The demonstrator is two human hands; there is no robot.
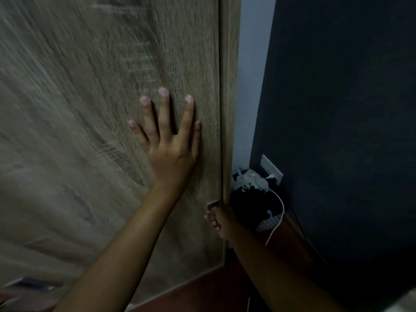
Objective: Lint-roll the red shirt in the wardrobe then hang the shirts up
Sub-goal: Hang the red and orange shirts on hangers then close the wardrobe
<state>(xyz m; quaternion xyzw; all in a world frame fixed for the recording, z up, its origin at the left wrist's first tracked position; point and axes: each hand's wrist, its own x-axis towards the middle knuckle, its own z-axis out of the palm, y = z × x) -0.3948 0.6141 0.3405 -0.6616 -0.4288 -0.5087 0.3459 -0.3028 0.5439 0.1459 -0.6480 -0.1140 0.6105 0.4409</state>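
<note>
Wardrobe door [108, 122], opening step: left hand [171, 154] lies flat on it, fingers straight; right hand [220, 221] grips the handle [212, 204] at its edge. Next, likely: draw it open.

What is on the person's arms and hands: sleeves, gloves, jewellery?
Both are bare. The left hand and left forearm show no glove, ring, watch or sleeve; the nails are short and unpainted. The right hand and right forearm also look uncovered, though dim light hides detail.
</note>
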